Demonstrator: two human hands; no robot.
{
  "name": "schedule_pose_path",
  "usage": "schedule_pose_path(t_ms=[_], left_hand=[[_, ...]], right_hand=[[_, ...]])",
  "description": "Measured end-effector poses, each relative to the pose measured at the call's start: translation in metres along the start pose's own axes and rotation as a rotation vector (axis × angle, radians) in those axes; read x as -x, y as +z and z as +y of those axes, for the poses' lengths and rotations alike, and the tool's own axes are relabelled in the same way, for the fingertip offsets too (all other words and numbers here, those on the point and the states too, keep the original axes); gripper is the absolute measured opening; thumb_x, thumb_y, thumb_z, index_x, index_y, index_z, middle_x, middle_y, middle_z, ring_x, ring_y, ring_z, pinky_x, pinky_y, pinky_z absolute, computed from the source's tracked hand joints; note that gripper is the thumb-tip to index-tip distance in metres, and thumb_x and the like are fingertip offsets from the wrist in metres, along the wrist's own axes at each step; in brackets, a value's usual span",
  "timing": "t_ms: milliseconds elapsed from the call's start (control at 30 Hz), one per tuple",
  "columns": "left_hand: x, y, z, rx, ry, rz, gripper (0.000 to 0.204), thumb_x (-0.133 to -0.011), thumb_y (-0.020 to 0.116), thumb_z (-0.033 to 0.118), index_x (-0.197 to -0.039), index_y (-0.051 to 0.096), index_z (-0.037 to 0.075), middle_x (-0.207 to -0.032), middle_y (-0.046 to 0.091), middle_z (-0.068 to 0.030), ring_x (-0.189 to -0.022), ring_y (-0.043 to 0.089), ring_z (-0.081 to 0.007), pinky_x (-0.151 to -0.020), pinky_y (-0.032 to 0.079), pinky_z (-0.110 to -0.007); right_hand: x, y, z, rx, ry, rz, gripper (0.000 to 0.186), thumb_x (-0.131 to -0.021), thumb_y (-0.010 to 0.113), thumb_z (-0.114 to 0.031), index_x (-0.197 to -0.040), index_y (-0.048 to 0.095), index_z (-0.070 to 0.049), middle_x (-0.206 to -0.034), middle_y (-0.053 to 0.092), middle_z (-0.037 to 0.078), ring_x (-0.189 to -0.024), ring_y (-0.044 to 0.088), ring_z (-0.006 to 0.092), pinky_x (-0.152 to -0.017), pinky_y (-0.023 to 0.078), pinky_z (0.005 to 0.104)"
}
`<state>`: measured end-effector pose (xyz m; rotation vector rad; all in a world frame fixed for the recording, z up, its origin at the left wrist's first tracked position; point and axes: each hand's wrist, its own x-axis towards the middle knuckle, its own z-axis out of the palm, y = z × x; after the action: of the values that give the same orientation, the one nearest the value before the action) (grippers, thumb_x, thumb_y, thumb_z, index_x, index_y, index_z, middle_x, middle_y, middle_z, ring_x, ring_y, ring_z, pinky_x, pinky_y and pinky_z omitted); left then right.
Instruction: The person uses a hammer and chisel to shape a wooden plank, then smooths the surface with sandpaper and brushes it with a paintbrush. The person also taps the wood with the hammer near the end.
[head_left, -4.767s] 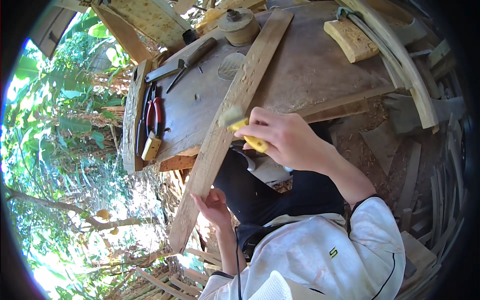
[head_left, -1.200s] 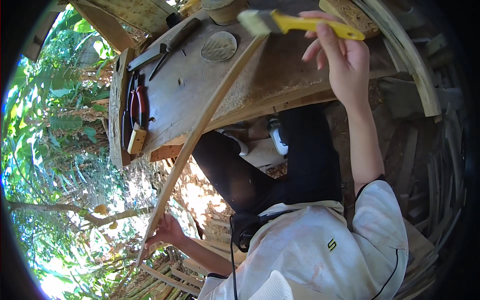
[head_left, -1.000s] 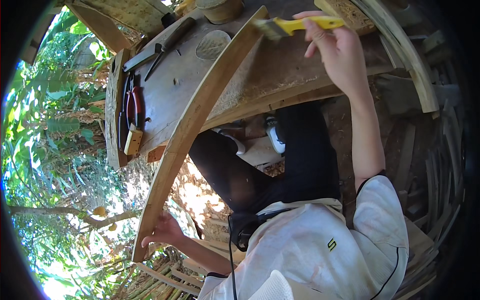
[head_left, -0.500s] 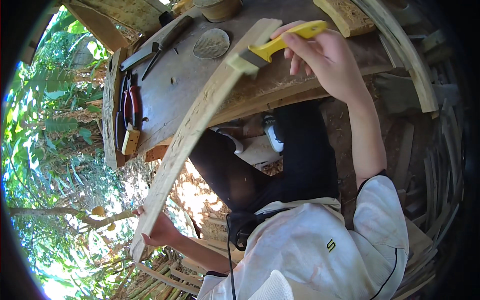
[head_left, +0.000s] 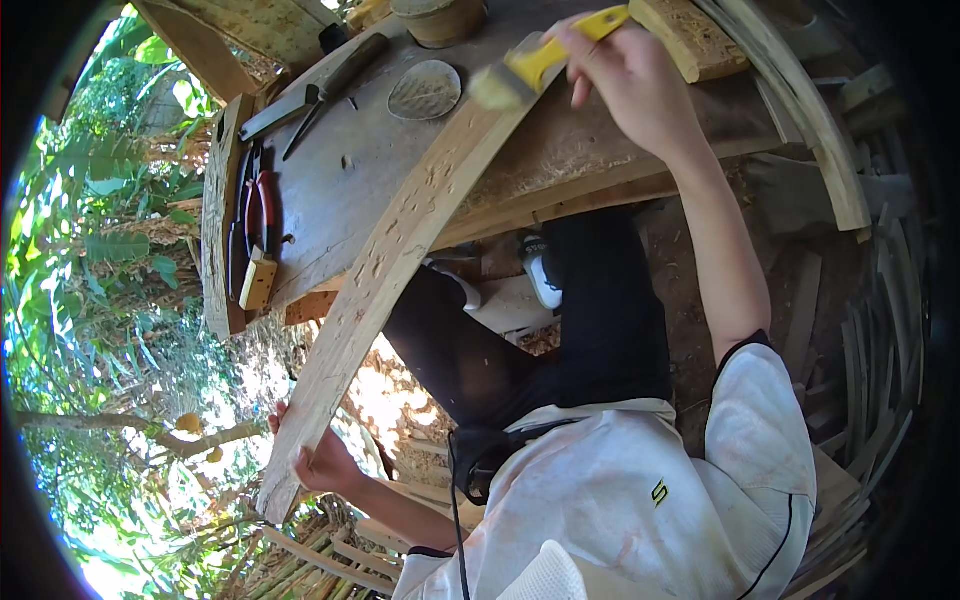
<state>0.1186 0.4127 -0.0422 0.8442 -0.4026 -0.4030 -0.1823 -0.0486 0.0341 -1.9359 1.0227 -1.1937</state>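
A long wooden board (head_left: 395, 240) runs slantwise from lower left to upper right, its far end over the workbench (head_left: 330, 190). Pits and gouges mark its broad face. My left hand (head_left: 325, 462) grips the near end, fingers wrapped round the edges. In my right hand (head_left: 625, 80) is a paintbrush (head_left: 530, 68) with a yellow handle and pale bristles. The bristles are at the board's far end; whether they touch the wood I cannot tell.
Pliers with red handles (head_left: 266, 205), a small wooden block (head_left: 259, 280), a long-bladed tool (head_left: 335, 82) and a shallow round dish (head_left: 424, 90) lie on the bench. A round container (head_left: 438, 22) stands behind. Wooden pieces (head_left: 690, 40) sit at the right.
My right hand has moved up and left with the paintbrush, toward the board's far end. The board has turned so its broad face shows more. My left hand still grips it.
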Motion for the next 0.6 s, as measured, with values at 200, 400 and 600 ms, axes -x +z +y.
schedule_pose_path(t_ms=[200, 400, 600], left_hand=[[0.003, 0.002, -0.015, -0.182, -0.043, 0.068, 0.08, -0.082, 0.06, 0.017, -0.154, 0.032, -0.002, -0.154, 0.041, -0.027, -0.148, 0.036, -0.04, -0.126, 0.025, -0.055], [0.006, -0.005, -0.021, -0.168, -0.117, 0.142, 0.074, -0.089, 0.059, 0.022, -0.154, 0.032, -0.003, -0.154, 0.04, -0.0285, -0.144, 0.041, -0.04, -0.121, 0.035, -0.053], [0.011, -0.011, -0.03, -0.109, -0.15, 0.196, 0.067, -0.096, 0.053, 0.026, -0.153, 0.034, -0.005, -0.15, 0.045, -0.026, -0.139, 0.047, -0.0376, -0.118, 0.04, -0.051]], right_hand=[[-0.01, -0.001, 0.008, 0.203, -0.024, 0.097, 0.032, -0.104, 0.062, -0.024, -0.094, 0.071, 0.005, -0.081, 0.072, 0.015, -0.066, 0.071, 0.0226, -0.059, 0.052, 0.0348], [-0.016, -0.008, 0.005, 0.356, -0.031, 0.084, 0.027, -0.103, 0.061, -0.026, -0.104, 0.073, -0.002, -0.084, 0.07, 0.012, -0.076, 0.068, 0.0272, -0.067, 0.052, 0.0362], [-0.018, -0.008, 0.008, 0.408, -0.247, 0.165, 0.025, -0.101, 0.062, -0.026, -0.099, 0.073, -0.003, -0.089, 0.073, 0.017, -0.087, 0.07, 0.0379, -0.074, 0.053, 0.0432]])
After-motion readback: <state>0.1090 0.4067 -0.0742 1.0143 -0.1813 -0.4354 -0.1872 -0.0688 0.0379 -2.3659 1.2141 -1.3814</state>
